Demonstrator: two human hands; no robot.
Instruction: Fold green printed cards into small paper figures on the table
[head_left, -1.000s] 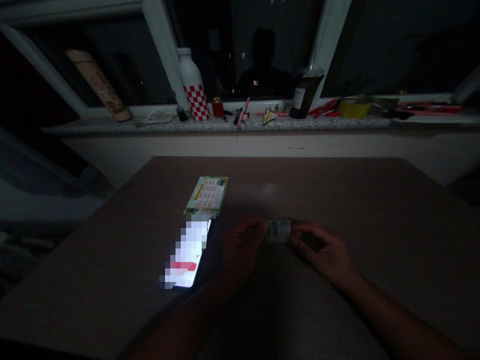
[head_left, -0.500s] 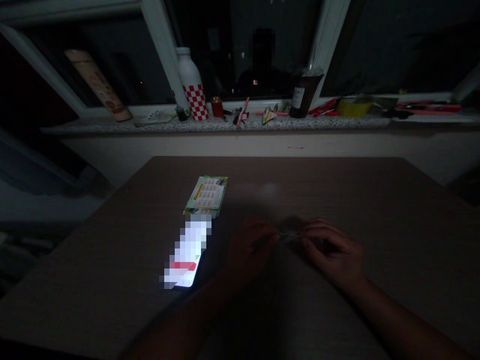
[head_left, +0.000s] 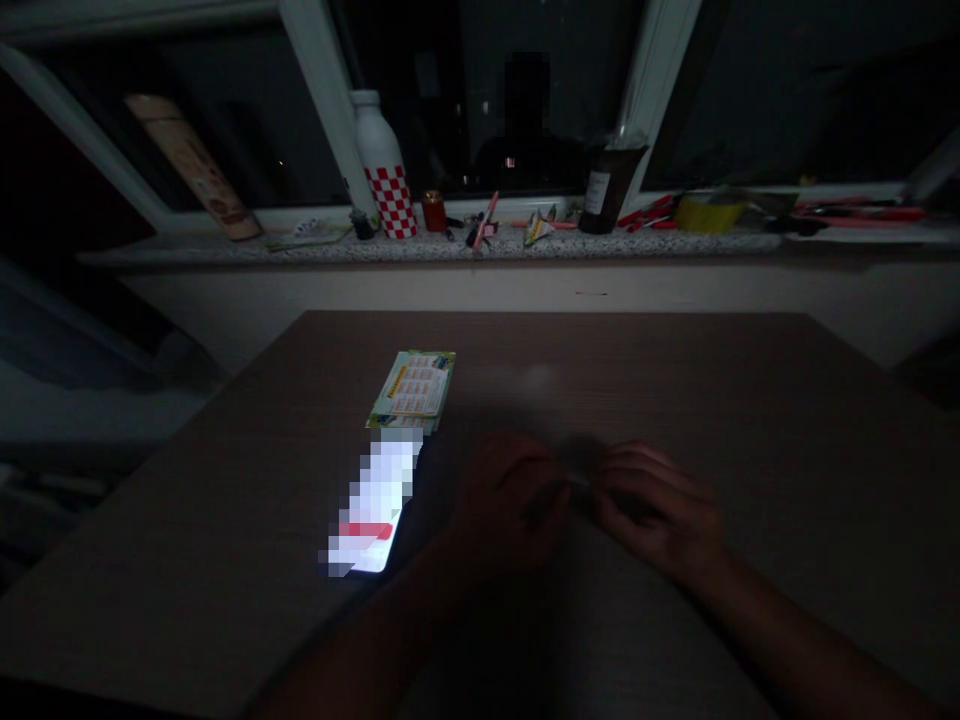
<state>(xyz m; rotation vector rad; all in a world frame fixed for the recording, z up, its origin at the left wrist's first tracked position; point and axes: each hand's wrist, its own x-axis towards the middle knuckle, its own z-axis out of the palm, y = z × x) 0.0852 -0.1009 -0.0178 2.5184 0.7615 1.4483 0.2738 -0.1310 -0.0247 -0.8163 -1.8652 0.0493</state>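
Observation:
Over the middle of the dark table, my left hand [head_left: 514, 495] is closed in a pinch, thumb against fingers. My right hand [head_left: 660, 505] pinches from the other side, its fingertips close to the left ones. A small, thin, pale thing [head_left: 577, 479] shows in the narrow gap between them; it is too dim and blurred to name. To the left of my hands lies a phone [head_left: 394, 535] with its screen lit, partly pixelated. Just beyond it rests a small stack of printed cards [head_left: 412, 388].
Behind the wooden table [head_left: 637, 360] runs a speckled windowsill [head_left: 450, 248]. On it stand a red-checked white bottle [head_left: 386, 170], a tall tan bottle [head_left: 196, 170], a red jar [head_left: 433, 212], a dark bag [head_left: 606, 190], pens and a yellow roll [head_left: 709, 213].
My hands have come closer together, the left moving right and the right moving slightly left. Less of the thin thing shows between the fingertips. Phone and cards have stayed put.

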